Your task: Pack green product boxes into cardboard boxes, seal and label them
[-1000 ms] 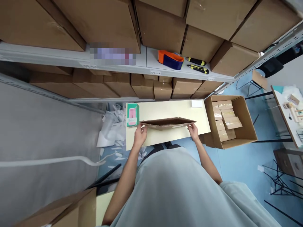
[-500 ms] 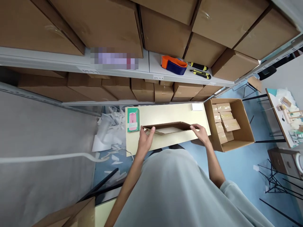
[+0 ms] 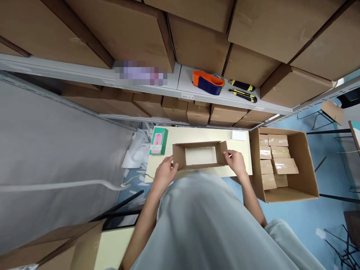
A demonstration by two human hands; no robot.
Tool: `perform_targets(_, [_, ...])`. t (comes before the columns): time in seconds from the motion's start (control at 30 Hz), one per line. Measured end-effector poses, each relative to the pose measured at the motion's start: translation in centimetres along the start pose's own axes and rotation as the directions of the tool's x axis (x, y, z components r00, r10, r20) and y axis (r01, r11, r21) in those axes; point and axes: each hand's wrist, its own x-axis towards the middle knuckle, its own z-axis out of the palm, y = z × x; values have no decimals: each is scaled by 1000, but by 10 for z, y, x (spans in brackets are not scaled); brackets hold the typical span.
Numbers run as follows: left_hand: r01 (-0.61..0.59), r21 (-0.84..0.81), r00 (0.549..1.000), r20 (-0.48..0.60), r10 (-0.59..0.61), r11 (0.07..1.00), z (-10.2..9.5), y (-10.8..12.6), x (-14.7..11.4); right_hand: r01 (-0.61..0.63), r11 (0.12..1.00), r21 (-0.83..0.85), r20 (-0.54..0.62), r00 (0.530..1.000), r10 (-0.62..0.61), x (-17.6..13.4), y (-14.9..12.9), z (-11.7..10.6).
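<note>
A small brown cardboard box (image 3: 180, 155) stands unfolded into a rectangle over the pale yellow table (image 3: 194, 134). Through its middle a pale surface shows; I cannot tell whether that is the tabletop or a bottom. My left hand (image 3: 165, 172) grips its left end with thumb and fingers. At the opposite end, my right hand (image 3: 235, 162) pinches the right wall. A green box with a pink picture (image 3: 158, 141) lies just beyond my left hand. Beyond the right one is a small white box (image 3: 239, 135).
To the right, a large carton (image 3: 302, 161) holds several taped small boxes (image 3: 284, 165). Above the table, a shelf (image 3: 187, 88) carries cartons, an orange and navy tape dispenser (image 3: 208, 82) and yellow-black utility knives (image 3: 243, 95). White packing scraps (image 3: 137, 148) lie at the left.
The cardboard box has gone from nearly flat to an open rectangle. Both hands still hold its ends, and my left hand sits a little lower. The camera view has shifted.
</note>
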Motion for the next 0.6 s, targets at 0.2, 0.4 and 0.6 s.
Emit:
perform_targets(0.2, [-116,155,992,-28,122,981,-2,25,6,-39,997,-59,-65,997,35,-3,13,7])
perform_targets(0.4, [-50,254,997,-46,63,966,2,31,7,-47,986,-160,-10,999,46,-6,2,26])
perform_targets(0.6, [-68,335,997,-17,78,940,-1,33,1,-60,974,-219,3,998,62,-5,-18,25])
